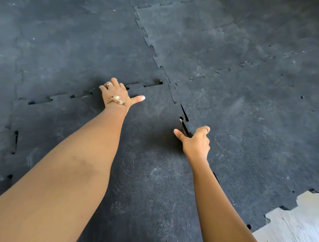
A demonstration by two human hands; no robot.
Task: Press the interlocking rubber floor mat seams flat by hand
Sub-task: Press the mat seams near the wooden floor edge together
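The floor is covered by dark grey interlocking rubber floor mats (152, 176) with puzzle-shaped edges; no container is seen. The four-mat corner junction (168, 82) is taken as landmark. From it, one toothed seam (79, 96) runs to the left, and small gaps are seen between its teeth. Another seam (184, 119) runs from the junction towards the person and is opened there, with one edge lifted.

The left hand (116, 94) is laid on the leftward seam, left of the junction, arm stretched, fingers bent down onto the mat, thumb spread; nothing is held. A gold wristwatch (119, 100) is worn on it. The right hand (195, 142) is placed at the opened seam, nearer than the junction, thumb spread wide, fingers curled downward; if the edge is gripped cannot be told. Pale wooden flooring (298, 221) is seen at the near right.
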